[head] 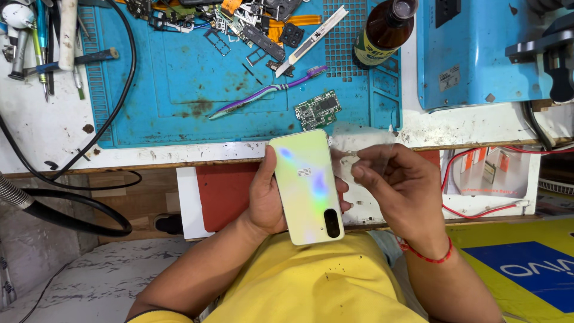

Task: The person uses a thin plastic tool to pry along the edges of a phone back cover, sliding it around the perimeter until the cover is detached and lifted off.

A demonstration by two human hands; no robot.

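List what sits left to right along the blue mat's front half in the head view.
Black cable → purple toothbrush → green circuit board → brown bottle.

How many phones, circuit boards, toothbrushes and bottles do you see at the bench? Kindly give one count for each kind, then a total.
Phones: 1, held back-up in the left hand
Circuit boards: 1
Toothbrushes: 1
Bottles: 1
Total: 4
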